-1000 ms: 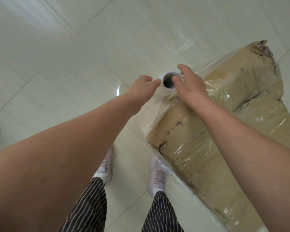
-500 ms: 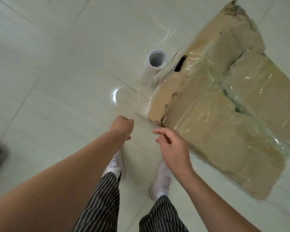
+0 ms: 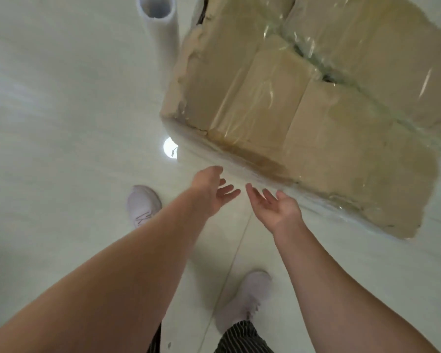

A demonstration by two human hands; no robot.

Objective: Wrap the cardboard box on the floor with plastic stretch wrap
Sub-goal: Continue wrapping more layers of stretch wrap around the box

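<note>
Head view: nearest, pale sneakers (image 3: 247,299) stand on the glossy white tiled floor (image 3: 61,123). Above them the left hand (image 3: 209,192) and right hand (image 3: 278,210) hover, fingers spread wide, holding nothing. Just beyond the fingertips lies the flattish brown cardboard box (image 3: 316,110), covered in clear plastic film. Farther past the left fingers, the white stretch-wrap roll (image 3: 161,24) stands upright beside the box's far corner.

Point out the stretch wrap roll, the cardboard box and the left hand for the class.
stretch wrap roll (image 3: 161,31): head view, on its white side wall.
cardboard box (image 3: 316,110): head view, on its film-covered top face.
left hand (image 3: 209,193): head view, on the middle of the hand.
</note>
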